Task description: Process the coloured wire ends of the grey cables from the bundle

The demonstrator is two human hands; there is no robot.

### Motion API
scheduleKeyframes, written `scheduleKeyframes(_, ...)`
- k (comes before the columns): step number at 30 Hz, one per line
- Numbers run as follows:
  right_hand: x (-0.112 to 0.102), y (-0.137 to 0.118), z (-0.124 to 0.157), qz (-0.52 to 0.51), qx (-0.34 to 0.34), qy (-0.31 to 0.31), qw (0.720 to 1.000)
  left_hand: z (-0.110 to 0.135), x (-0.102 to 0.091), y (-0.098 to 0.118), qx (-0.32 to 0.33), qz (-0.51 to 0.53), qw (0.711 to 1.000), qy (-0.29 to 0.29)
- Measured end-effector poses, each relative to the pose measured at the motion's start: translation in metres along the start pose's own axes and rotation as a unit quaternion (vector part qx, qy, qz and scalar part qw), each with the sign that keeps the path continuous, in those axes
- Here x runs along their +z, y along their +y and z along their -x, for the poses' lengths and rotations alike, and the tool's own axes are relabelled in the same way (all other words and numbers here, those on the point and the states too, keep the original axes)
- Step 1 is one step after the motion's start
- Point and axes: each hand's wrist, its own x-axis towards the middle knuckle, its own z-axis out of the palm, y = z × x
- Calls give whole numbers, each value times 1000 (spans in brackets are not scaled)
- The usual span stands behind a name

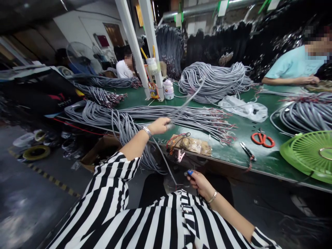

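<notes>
My left hand (159, 126) is closed around a grey cable (190, 97) above the table's front edge. One stretch of that cable, blurred, rises to the upper right; a grey length also hangs below the hand toward my lap, with thin wire ends near my shirt. Low in front of me, beyond the table edge, my right hand (201, 183) is closed, with a small blue and grey piece (190, 172) at its fingertips. What exactly that piece is, I cannot make out. Beside my left hand lies a long bundle of grey cables (181, 112) with reddish stripped ends.
On the green table (223, 157) are a taped block with wires (193, 144), orange-handled scissors (262, 139), thread snips (247, 151), a green fan (313, 155), a plastic bag (243, 108) and a big cable coil (215, 81). White posts (153, 41) rise behind. Two people sit across.
</notes>
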Motion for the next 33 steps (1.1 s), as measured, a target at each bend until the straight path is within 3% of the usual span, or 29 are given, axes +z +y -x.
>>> scheduleKeyframes(4,0,0,0,2,-1,8,1000,34,29,31,140,4,977,-161)
scheduleKeyframes(7,1,-1,1,6,-4,2,1000,63,47,47,202,56,948,-239)
scheduleKeyframes(10,3,-1,3,22,-9,-11,1000,89,61,50,216,86,941,-247)
scheduleKeyframes(13,6,-2,8,57,-24,-31,998,114,74,38,187,140,944,-234)
scheduleKeyframes(16,8,-11,20,126,-141,9,982,141,86,17,129,211,940,-236)
scheduleKeyframes(18,6,-24,29,212,-277,77,934,157,94,3,76,261,937,-218)
scheduleKeyframes(21,0,-51,35,389,-427,181,796,174,105,-11,25,291,945,-148)
scheduleKeyframes(23,-5,-69,29,502,-431,239,711,179,114,-14,13,288,952,-102)
scheduleKeyframes(24,-6,-77,24,554,-408,246,683,181,118,-14,8,286,955,-81)
scheduleKeyframes(26,-7,-86,14,620,-374,254,641,183,126,-13,6,276,960,-38)
scheduleKeyframes(28,-7,-90,11,649,-366,252,618,184,132,-11,20,249,968,-2)
scheduleKeyframes(33,4,-106,38,656,-446,209,572,189,136,-12,88,124,988,-2)
